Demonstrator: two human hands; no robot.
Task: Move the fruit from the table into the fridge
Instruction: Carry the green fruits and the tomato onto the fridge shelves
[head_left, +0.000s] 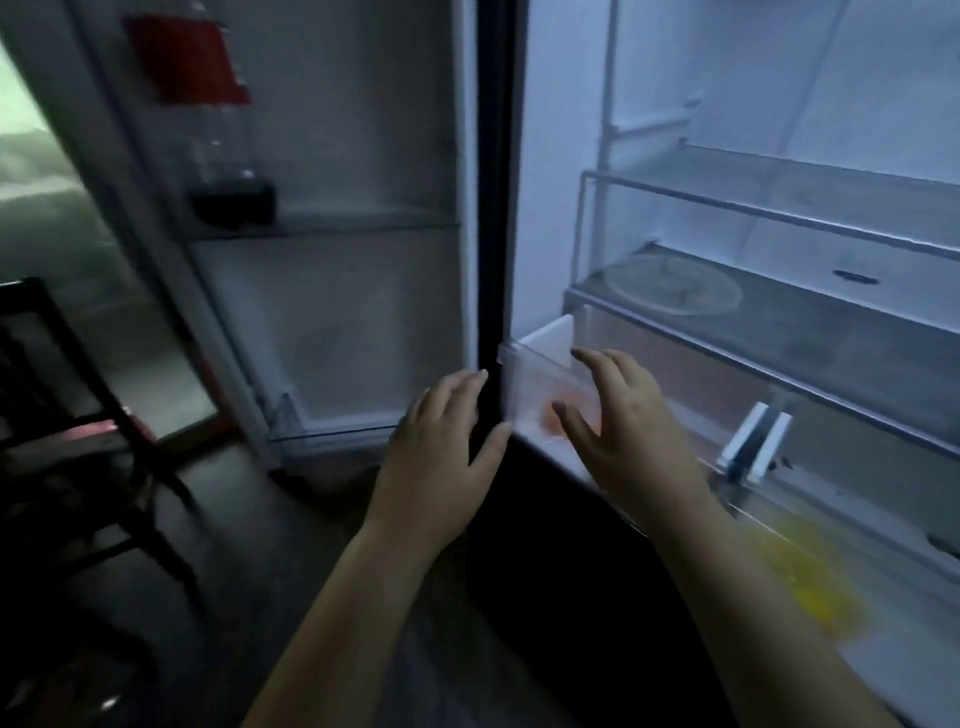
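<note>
The fridge stands open in front of me, lit inside, with glass shelves (779, 332). Its clear crisper drawer (540, 364) is pulled partly out at the bottom. An orange fruit (551, 418) shows blurred through the drawer's front, and a yellow fruit (815, 587) lies further right in the drawer. My left hand (441, 457) is spread open beside the drawer's left corner, at the dark door edge. My right hand (618, 421) is open with fingers apart, over the drawer's front left part. Neither hand holds anything.
The open fridge door (322, 260) is on the left, with a bottle with a red label (208, 104) on its rack. A dark chair (78, 415) stands at the left on a dark floor. A round clear plate (675, 286) lies on the lower shelf.
</note>
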